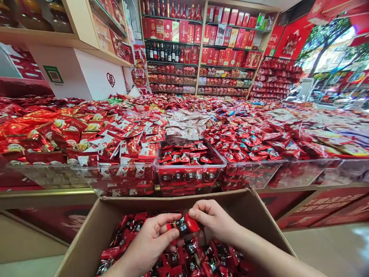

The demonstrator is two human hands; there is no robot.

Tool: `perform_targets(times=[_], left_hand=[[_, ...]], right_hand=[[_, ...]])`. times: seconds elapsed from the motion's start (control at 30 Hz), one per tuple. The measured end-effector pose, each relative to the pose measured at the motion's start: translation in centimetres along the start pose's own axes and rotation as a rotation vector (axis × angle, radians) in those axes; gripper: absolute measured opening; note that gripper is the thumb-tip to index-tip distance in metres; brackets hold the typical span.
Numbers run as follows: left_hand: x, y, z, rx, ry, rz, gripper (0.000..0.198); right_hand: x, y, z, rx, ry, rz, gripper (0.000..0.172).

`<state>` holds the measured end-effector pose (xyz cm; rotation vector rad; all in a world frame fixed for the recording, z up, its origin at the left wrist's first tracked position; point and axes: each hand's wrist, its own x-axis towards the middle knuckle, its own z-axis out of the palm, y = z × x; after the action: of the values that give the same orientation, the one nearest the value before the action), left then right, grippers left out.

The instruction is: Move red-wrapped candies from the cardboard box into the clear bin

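A brown cardboard box at the bottom centre is full of small red and black wrapped candies. My left hand and my right hand are both inside the box, above the pile. Between them they pinch one red and black candy packet, each hand closed on one end. Just beyond the box stands a clear plastic bin partly filled with the same candies.
A long display counter carries several clear bins heaped with red wrapped sweets. Shelves of red gift boxes and bottles line the back wall. A white stand is at the left, and bare floor lies at the lower right.
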<state>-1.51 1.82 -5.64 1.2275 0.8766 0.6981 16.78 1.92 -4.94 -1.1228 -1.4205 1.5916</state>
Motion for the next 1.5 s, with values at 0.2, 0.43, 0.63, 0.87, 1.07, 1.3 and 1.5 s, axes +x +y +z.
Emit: perform_targets(times=[0.2,0.43,0.63,0.87,1.07,1.3,1.5], left_hand=[[-0.2,-0.9,-0.4,0.057,0.041,0.071,0.046],[-0.8,2.2,-0.7,0.438,-0.011,0.441,0.018],[1.9,10.6,-0.4,0.926,0.128,1.031,0.026],[6.6,13.7,0.2,1.278,0.023,0.809,0.026],[7.4,14.4,0.4,1.353,-0.076,0.680,0.028],[8.0,15.2,0.3,1.383,-0.178,0.573,0.027],[9.2,15.3,0.5,1.359,-0.278,0.580,0.029]], right_hand=[[-0.4,0.0,0.1,-0.063,-0.038,-0.100,0.025],[-2.3,-9.9,-4.6,-0.784,0.460,-0.652,0.015],[1.1,-13.9,-7.7,-1.221,0.354,-0.589,0.019],[3.4,-13.5,-7.6,-1.339,0.084,-0.348,0.020],[3.9,-13.8,-8.1,-1.304,-0.002,-0.202,0.017],[3.8,-15.2,-6.8,-1.359,-0.042,-0.039,0.021],[5.1,-15.2,-6.0,-1.461,-0.140,-0.045,0.025]])
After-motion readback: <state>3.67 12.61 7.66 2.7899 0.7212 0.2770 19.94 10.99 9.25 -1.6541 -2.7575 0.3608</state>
